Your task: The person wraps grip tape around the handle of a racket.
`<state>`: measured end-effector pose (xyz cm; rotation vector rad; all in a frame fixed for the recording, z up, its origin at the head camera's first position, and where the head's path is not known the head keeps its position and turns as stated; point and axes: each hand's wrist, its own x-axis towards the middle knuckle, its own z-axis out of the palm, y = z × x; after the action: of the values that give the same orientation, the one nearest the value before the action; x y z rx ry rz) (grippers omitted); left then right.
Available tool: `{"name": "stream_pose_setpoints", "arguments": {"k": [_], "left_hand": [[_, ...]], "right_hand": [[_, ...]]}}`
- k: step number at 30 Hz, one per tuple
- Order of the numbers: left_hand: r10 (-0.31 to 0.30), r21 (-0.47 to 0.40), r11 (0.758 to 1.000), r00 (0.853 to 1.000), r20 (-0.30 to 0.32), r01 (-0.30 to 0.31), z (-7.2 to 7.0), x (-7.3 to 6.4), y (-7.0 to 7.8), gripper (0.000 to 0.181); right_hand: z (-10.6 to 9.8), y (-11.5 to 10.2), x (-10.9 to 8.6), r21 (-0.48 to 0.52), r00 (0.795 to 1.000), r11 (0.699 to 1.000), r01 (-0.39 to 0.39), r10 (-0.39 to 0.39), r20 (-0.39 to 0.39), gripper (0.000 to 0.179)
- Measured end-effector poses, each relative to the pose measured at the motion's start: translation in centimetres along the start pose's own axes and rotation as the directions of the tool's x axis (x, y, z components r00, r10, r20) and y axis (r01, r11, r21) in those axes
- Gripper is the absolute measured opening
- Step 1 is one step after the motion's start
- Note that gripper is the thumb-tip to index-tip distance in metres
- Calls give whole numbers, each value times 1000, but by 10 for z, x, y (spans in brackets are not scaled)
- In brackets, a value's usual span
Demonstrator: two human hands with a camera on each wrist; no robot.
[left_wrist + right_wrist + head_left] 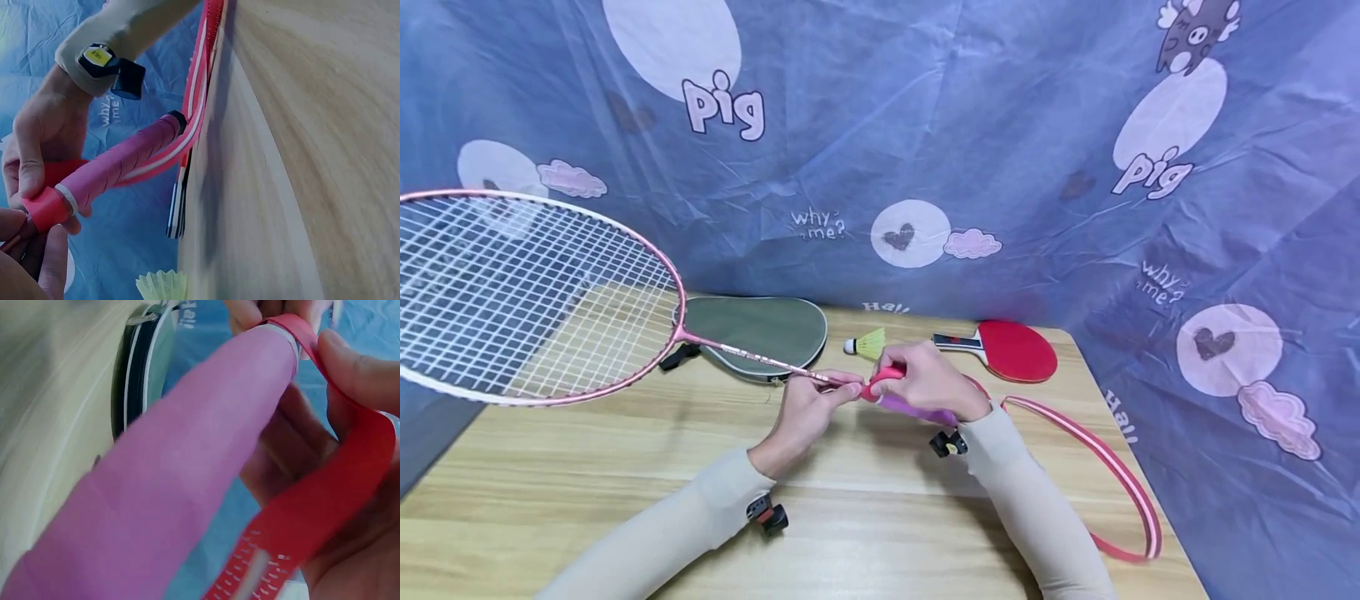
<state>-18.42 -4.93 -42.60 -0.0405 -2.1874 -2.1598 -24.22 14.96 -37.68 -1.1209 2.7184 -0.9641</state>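
A pink and white badminton racket point(763, 360) is held above the table, its strung head to the left and its purple-wrapped handle point(122, 161) to the right. My left hand point(801, 417) pinches the shaft close to the handle's top end. In my right hand point(928, 379) is a red grip tape point(328, 487), held between thumb and fingers beside the handle. One end of that tape wraps round the handle's top, just past a pale ring, as the left wrist view shows. Its long free length, white-striped, loops down over the table's right side.
On the wooden table point(820, 533), a grey-green zipped case point(760, 321) lies behind the racket shaft. A yellow shuttlecock point(868, 343) and a red table tennis bat point(1018, 352) lie at the back. A blue printed cloth point(820, 167) hangs behind and at the right.
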Motion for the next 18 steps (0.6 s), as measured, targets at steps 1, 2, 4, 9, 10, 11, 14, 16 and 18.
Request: {"name": "stream_pose_setpoints", "arguments": {"k": [1, 2, 4, 9, 10, 11, 14, 16, 18], "left_hand": [[1, 1, 1000, 1000, 8, -1, 0, 0, -1, 19], [3, 6, 1000, 1000, 16, -3, 1, -1, -2, 19], [0, 5, 1000, 999, 34, 0, 2, -2, -3, 20], [-15, 2, 1000, 999, 50, 15, 5, -3, -6, 21], [-13, 1, 1000, 999, 48, 13, 6, -4, -6, 21], [-10, 0, 1000, 999, 46, 10, 6, -4, -6, 20], [-6, 0, 1000, 998, 55, 5, 7, -4, -7, 20], [0, 6, 1000, 998, 66, -1, 8, -5, -8, 21], [9, 18, 1000, 997, 75, -10, 8, -5, -10, 21]], "right_hand": [[-1, 1, 0, 24, 1000, 1000, -1, 1, 17, 20], [-2, 3, -1, 43, 999, 999, -4, 3, 38, 18], [-3, 6, -1, 55, 997, 998, -4, -1, 82, 17], [-6, 15, -1, 67, 990, 997, 33, -42, 138, 19], [-6, 16, 0, 77, 990, 996, 34, -44, 137, 19], [-6, 18, 0, 85, 990, 996, 34, -45, 133, 20], [-5, 22, 0, 113, 992, 994, 17, -31, 124, 19], [-4, 24, 1, 134, 992, 991, -6, -11, 124, 17], [-2, 25, 2, 154, 992, 988, -25, 6, 126, 16]]}}
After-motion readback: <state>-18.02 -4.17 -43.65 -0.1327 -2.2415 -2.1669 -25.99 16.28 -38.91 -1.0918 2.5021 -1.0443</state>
